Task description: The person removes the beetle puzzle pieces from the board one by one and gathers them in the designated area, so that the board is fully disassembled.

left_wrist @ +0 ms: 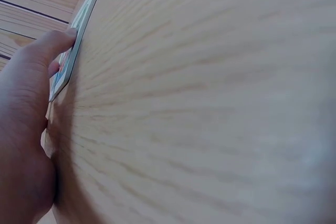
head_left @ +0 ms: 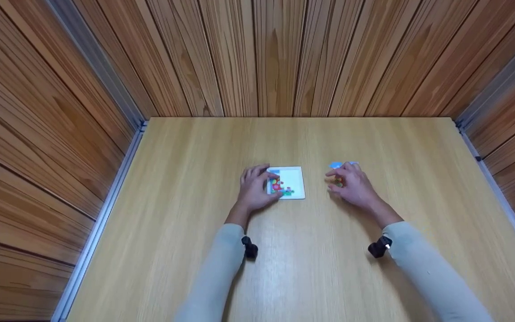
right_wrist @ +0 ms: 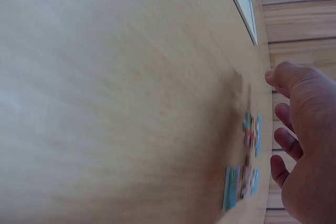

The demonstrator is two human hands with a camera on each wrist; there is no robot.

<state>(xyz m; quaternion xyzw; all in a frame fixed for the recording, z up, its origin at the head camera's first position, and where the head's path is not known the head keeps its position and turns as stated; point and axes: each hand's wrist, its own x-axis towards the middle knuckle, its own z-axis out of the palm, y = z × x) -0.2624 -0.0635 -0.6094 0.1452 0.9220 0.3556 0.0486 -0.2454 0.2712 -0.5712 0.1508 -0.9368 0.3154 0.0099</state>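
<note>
A square white jigsaw tray (head_left: 295,179) lies flat, with colourful pieces (head_left: 276,183) fitted along its left side and near edge. My left hand (head_left: 255,188) holds the tray at its left side, thumb by the near edge and fingers bent over the pieces. In the left wrist view the thumb (left_wrist: 65,36) sits on the tray's rim. To the right, my right hand (head_left: 353,185) hovers above loose puzzle pieces (right_wrist: 252,132), its fingers loosely bent and apart. Nothing shows between those fingers in the right wrist view. The hand partly hides the pieces in the head view.
Blue loose pieces (head_left: 335,165) lie just beyond the right hand, and a green-blue piece (right_wrist: 231,187) lies nearer in the right wrist view. The wooden table (head_left: 311,268) meets plank walls (head_left: 275,58) at the back and sides. Each sleeve bears a small black camera (head_left: 249,248).
</note>
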